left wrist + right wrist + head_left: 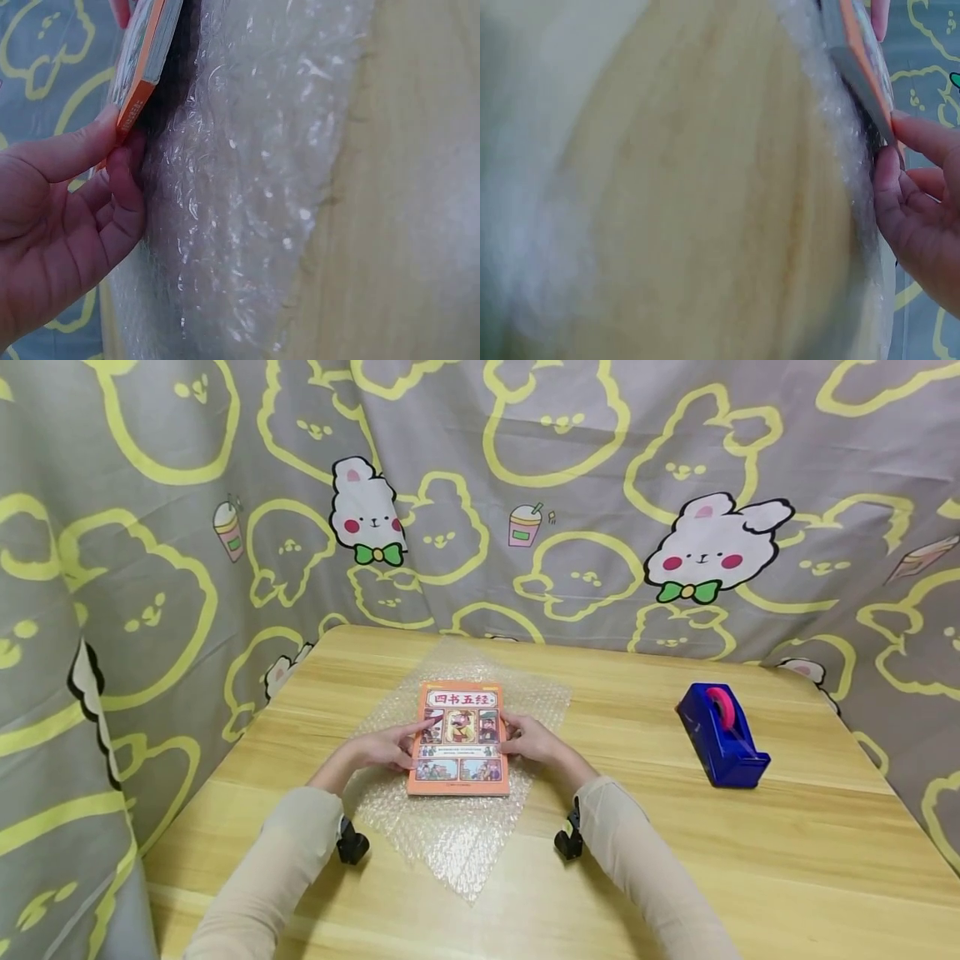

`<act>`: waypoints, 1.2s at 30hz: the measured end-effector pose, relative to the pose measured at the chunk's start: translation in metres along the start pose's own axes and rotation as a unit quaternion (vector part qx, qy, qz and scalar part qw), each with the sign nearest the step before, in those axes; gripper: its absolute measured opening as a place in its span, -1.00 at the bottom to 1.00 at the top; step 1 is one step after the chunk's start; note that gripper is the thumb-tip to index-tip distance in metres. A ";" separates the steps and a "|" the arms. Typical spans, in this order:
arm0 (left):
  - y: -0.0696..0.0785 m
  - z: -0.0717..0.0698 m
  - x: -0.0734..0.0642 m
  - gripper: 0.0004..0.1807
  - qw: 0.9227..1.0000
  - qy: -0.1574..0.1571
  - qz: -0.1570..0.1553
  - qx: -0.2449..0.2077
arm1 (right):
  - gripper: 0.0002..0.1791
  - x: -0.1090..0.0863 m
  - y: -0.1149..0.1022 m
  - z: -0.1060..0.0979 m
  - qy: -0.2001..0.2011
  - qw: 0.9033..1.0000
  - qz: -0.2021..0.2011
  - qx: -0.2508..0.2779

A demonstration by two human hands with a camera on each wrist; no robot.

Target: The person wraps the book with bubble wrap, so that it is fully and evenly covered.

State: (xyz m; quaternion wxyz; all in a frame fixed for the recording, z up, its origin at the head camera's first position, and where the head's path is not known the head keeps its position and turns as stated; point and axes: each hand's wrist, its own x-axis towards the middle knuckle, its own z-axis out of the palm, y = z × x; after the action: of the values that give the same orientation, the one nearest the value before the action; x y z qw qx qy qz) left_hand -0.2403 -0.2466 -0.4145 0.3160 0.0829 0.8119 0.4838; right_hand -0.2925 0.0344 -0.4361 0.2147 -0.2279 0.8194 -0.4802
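An orange-bordered book with cartoon pictures on its cover is held between both hands over the middle of a bubble wrap sheet. My left hand pinches the book's left edge, thumb on the cover and fingers curled beneath, as the left wrist view shows. On the opposite edge, my right hand pinches the book the same way. The right wrist view shows the book's page block raised over the wrap. The bubble wrap lies turned cornerwise, one corner pointing toward me.
A blue tape dispenser with a pink-cored roll stands on the right side of the wooden table. Behind the table and along its left side hangs a grey curtain with yellow cartoon outlines. Black wrist cameras sit under both sleeves.
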 end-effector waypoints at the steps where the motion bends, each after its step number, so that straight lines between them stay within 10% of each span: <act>1: 0.001 0.000 0.000 -0.06 1.000 -0.002 -0.001 0.004 | -0.20 0.000 0.001 0.000 -0.002 1.000 -0.002 0.002; 36: 0.012 -0.001 0.000 -0.19 0.992 -0.022 -0.016 0.124 | -0.22 0.004 0.004 -0.002 -0.015 0.999 -0.004 -0.042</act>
State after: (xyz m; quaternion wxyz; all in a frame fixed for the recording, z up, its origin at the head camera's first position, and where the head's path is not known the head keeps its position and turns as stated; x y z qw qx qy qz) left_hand -0.2429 -0.2408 -0.4040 0.3289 0.1188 0.8599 0.3719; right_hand -0.2972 0.0353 -0.4392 0.2148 -0.2476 0.8347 -0.4425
